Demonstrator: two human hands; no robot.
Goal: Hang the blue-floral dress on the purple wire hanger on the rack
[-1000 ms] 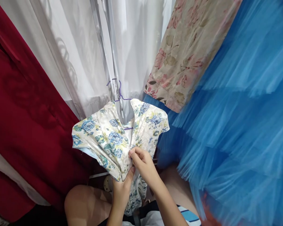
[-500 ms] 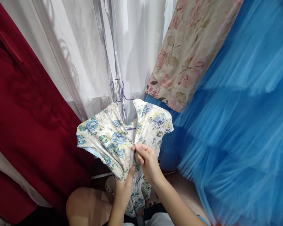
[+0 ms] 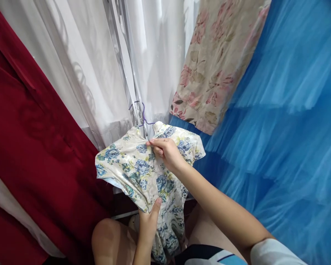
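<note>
A white dress [image 3: 142,167] with blue roses and green leaves hangs in front of me on a purple wire hanger [image 3: 144,115]. My left hand [image 3: 150,217] grips its waist, thumb on the front of the cloth and the other fingers hidden behind. Up at the neckline, my right hand [image 3: 165,149] is closed in a pinch at the top of the centre closure, which looks like a zipper. The fingertips cover the zipper pull. Below them the two edges of the closure lie together down the middle.
Red cloth [image 3: 44,147] hangs at the left, with white drapes [image 3: 99,73] behind the dress. Metal rods [image 3: 124,55] run down to the hanger. To the right hang a beige garment with pink flowers [image 3: 206,81] and tiered blue tulle [image 3: 281,147]. My bare knee [image 3: 110,239] is below.
My right hand has moved up the closure to the neckline, and the V-shaped gap in the dress has closed beneath it. The left hand still grips the waist.
</note>
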